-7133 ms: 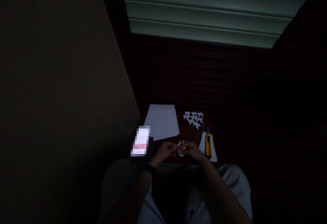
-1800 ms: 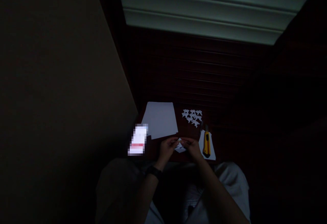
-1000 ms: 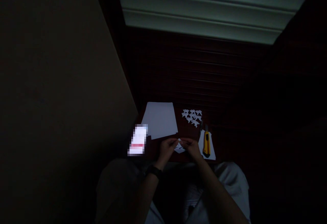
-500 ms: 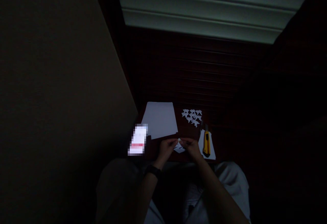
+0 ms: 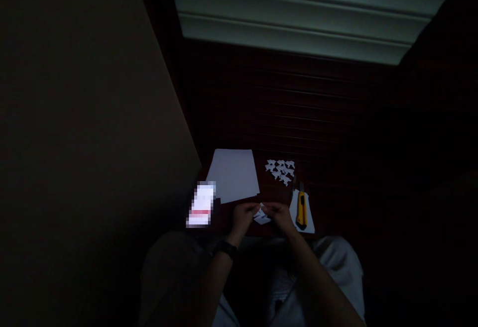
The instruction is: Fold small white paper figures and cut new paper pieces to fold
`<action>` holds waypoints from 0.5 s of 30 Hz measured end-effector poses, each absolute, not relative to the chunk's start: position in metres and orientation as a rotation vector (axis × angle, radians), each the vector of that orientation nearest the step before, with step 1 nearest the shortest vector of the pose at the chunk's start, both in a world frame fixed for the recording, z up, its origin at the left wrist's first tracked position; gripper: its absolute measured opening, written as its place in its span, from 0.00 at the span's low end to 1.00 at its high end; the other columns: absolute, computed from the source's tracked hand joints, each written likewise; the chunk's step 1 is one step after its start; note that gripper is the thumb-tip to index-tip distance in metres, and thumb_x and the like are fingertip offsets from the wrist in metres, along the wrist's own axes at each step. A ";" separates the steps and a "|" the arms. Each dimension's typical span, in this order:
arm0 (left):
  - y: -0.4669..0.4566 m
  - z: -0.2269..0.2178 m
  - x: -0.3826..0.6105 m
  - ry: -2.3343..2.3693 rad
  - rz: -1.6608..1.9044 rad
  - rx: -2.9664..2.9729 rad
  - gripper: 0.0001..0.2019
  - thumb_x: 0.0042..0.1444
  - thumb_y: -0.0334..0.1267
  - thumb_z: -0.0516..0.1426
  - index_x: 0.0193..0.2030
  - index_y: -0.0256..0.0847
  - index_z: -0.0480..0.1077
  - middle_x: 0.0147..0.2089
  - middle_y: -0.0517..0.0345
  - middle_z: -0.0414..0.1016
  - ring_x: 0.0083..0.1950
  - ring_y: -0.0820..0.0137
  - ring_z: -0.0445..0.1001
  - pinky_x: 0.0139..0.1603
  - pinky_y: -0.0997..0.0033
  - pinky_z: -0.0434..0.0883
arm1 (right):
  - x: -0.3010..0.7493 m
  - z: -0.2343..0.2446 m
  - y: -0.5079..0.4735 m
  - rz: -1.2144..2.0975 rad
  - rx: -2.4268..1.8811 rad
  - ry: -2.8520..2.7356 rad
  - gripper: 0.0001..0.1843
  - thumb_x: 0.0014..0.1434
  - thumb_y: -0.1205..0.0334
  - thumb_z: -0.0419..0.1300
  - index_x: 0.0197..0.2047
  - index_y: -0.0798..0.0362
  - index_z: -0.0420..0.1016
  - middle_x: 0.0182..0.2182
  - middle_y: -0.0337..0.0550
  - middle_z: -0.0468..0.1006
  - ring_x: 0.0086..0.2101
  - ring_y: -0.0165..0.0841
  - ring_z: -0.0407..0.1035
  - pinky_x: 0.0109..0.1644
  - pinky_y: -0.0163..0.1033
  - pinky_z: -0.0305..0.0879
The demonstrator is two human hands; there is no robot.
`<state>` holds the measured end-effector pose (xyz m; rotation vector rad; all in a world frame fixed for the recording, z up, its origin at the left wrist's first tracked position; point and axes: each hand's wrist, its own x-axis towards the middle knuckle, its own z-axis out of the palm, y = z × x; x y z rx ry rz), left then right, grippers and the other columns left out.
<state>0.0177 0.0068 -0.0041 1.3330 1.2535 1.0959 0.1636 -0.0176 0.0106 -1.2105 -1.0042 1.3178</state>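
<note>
Between my two hands is a small folded piece of white paper [image 5: 262, 217], low over the front of a dark table. My left hand [image 5: 243, 216] pinches its left side, and a dark band circles that wrist. On the other side, my right hand [image 5: 279, 213] is closed on the paper's right edge. The fingers of both hands nearly meet at its top. Dim light hides the finer folds. Beyond the right hand lies a cluster of several small folded paper figures [image 5: 281, 169].
A stack of white paper sheets [image 5: 235, 172] lies at the back left. Left of my hands is a lit, blurred-out screen [image 5: 201, 205]. A yellow utility knife [image 5: 301, 210] rests on smaller white paper [image 5: 310, 225] at right. A pale wall [image 5: 93, 93] stands close on the left.
Both hands stay in nearly the same place, still on the folded paper. Only a very slight shift of the fingers and the paper's top shows.
</note>
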 end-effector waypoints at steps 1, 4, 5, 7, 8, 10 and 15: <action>0.007 -0.003 0.018 1.263 1.097 1.343 0.13 0.46 0.43 0.58 0.32 0.35 0.76 0.29 0.52 0.78 0.31 0.65 0.75 0.30 0.70 0.70 | 0.164 0.011 -0.018 1.314 -1.208 -1.010 0.20 0.41 0.52 0.65 0.36 0.56 0.77 0.31 0.46 0.79 0.29 0.36 0.71 0.34 0.41 0.66; 0.006 -0.001 0.018 1.278 1.095 1.368 0.13 0.46 0.45 0.58 0.32 0.36 0.76 0.29 0.52 0.78 0.31 0.64 0.75 0.30 0.70 0.70 | 0.163 0.011 -0.018 1.295 -1.220 -1.026 0.20 0.41 0.52 0.65 0.36 0.56 0.77 0.30 0.46 0.79 0.29 0.36 0.71 0.34 0.41 0.66; 0.006 0.000 0.018 1.277 1.096 1.369 0.14 0.46 0.45 0.58 0.32 0.36 0.76 0.29 0.52 0.78 0.31 0.64 0.75 0.30 0.70 0.70 | 0.163 0.011 -0.018 1.288 -1.223 -1.027 0.20 0.41 0.52 0.65 0.36 0.56 0.77 0.31 0.46 0.79 0.29 0.36 0.71 0.34 0.41 0.66; 0.005 0.001 0.019 1.269 1.105 1.365 0.14 0.47 0.45 0.57 0.32 0.36 0.76 0.29 0.52 0.78 0.31 0.64 0.75 0.30 0.70 0.70 | 0.163 0.010 -0.017 1.276 -1.226 -1.026 0.20 0.42 0.52 0.65 0.36 0.56 0.77 0.30 0.46 0.79 0.29 0.36 0.71 0.34 0.40 0.66; 0.004 0.001 0.019 1.263 1.113 1.363 0.14 0.47 0.44 0.57 0.33 0.36 0.76 0.29 0.52 0.78 0.31 0.65 0.75 0.31 0.69 0.70 | 0.163 0.009 -0.017 1.271 -1.225 -1.027 0.20 0.42 0.52 0.64 0.36 0.56 0.77 0.31 0.46 0.79 0.29 0.36 0.71 0.34 0.40 0.66; 0.003 0.001 0.019 1.247 1.144 1.371 0.13 0.47 0.44 0.57 0.34 0.36 0.76 0.31 0.51 0.78 0.32 0.65 0.75 0.33 0.69 0.71 | 0.162 0.008 -0.017 1.258 -1.227 -1.032 0.20 0.43 0.52 0.64 0.37 0.56 0.77 0.31 0.46 0.79 0.30 0.36 0.71 0.35 0.40 0.66; -0.001 0.003 0.021 1.268 1.214 1.420 0.13 0.49 0.44 0.56 0.34 0.37 0.75 0.33 0.52 0.78 0.34 0.65 0.75 0.35 0.69 0.70 | 0.162 0.004 -0.016 1.227 -1.241 -1.086 0.18 0.45 0.53 0.63 0.38 0.55 0.77 0.32 0.46 0.79 0.31 0.36 0.71 0.36 0.40 0.66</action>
